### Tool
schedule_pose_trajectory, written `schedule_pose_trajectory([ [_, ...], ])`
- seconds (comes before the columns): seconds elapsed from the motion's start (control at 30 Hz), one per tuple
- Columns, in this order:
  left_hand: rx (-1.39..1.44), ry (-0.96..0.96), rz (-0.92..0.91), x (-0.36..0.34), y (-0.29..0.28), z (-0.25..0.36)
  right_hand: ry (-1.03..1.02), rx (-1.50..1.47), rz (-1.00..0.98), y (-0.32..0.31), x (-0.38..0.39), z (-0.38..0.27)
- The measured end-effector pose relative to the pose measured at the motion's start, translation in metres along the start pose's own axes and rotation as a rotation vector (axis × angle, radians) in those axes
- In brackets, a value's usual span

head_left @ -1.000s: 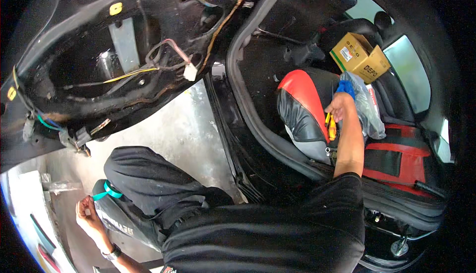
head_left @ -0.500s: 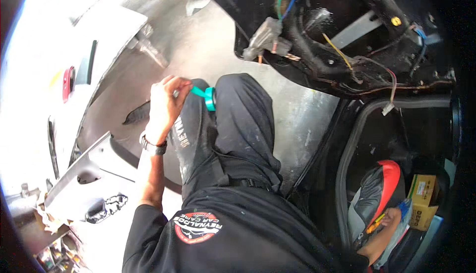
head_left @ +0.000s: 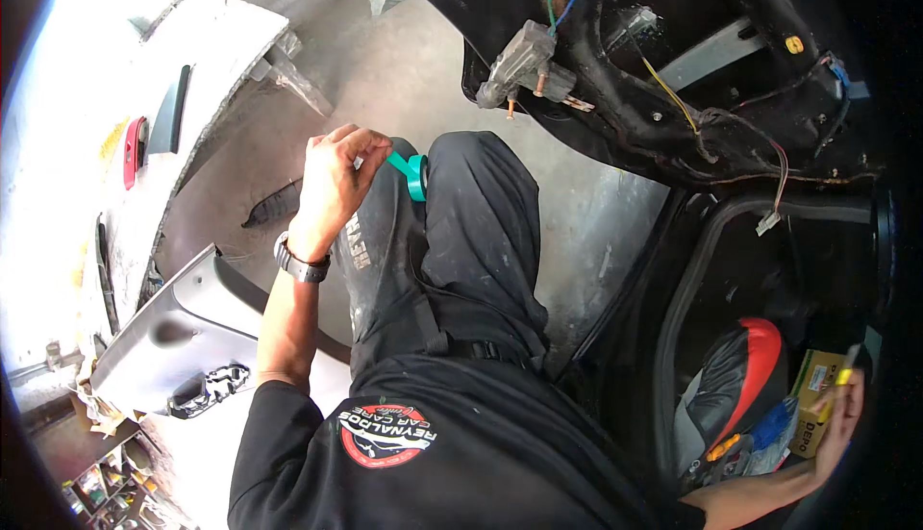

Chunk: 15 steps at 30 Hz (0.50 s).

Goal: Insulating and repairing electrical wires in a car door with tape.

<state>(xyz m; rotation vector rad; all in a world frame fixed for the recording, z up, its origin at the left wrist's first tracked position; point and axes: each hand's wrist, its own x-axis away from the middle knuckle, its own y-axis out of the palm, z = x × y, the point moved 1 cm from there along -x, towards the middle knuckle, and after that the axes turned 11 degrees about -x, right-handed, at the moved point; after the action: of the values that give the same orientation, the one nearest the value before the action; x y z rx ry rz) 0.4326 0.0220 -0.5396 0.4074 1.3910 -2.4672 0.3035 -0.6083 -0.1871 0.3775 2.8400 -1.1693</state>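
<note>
My left hand point(head_left: 335, 179), with a dark watch on the wrist, pinches the free end of a green adhesive tape point(head_left: 417, 182). The tape's roll hangs from that strip, over the gap between my knees. At the far right, my right hand point(head_left: 838, 419) is closed on a slim grey-and-yellow tool point(head_left: 848, 368), whose exact kind I cannot make out. That hand is beside a cardboard box point(head_left: 812, 405). Left of the box lies a black-and-red seat or bag point(head_left: 735, 376), with an orange object point(head_left: 721, 447) at its lower end.
A black vehicle panel with loose wires point(head_left: 692, 97) spans the upper right. A grey connector-like part point(head_left: 524, 59) juts from its edge. On the left are a white body panel point(head_left: 212, 59), a grey trim panel point(head_left: 173, 323) and a cluttered parts tray point(head_left: 106, 487).
My right hand has moved right and up, away from the orange object, and now holds the grey-and-yellow tool upright. My left hand has shifted slightly right and up with the tape.
</note>
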Motion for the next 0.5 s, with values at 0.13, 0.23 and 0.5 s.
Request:
schedule_pose_trajectory([
  [0.13, -0.021, 0.074, 0.006, -0.005, -0.004, 0.011, -0.280, 0.123, -0.736, 0.236, -0.003, -0.062],
  [0.23, -0.021, 0.090, 0.035, 0.004, -0.007, 0.005, 0.030, -0.324, -1.137, 0.385, -0.002, -0.042],
  [0.5, -0.068, 0.104, 0.055, 0.003, -0.008, 0.015, 0.338, -0.713, -1.092, 0.578, 0.028, -0.019],
])
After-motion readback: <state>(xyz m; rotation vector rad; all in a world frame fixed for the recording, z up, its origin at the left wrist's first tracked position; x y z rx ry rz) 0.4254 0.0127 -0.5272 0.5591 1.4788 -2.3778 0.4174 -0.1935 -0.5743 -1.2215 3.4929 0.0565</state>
